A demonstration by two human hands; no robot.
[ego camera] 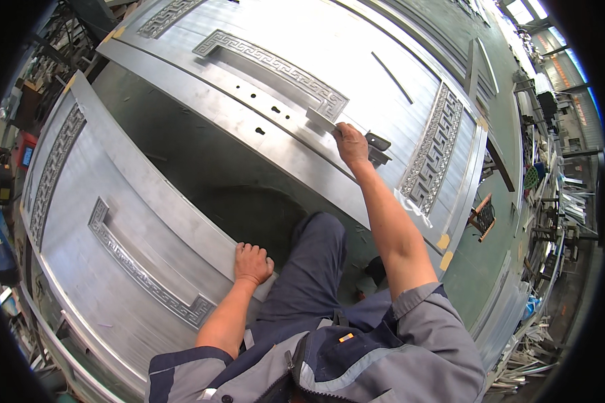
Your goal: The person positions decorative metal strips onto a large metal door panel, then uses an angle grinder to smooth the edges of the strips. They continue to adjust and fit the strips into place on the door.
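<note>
My right hand [352, 144] pinches one end of a small flat metal plate [321, 120] just above the far metal door panel [378, 30]. Next to that hand, a dark handle-like fitting [377, 141] lies on the same panel. My left hand [253, 263] rests with bent fingers on the inner edge of the near metal door panel [146, 252]; whether it grips the edge is unclear. Raised key-pattern trim decorates both panels, including a long bracket-shaped strip [277, 68] on the far one. Several dark holes [276, 109] pierce the far panel's border.
A thin dark strip [392, 77] lies on the far panel. Between the panels is a gap over the green floor [206, 196], where my leg stands. A small slatted stool [483, 217] is at the right. Metal lengths [504, 302] lie along the right side; yellow tape [443, 242] marks panel corners.
</note>
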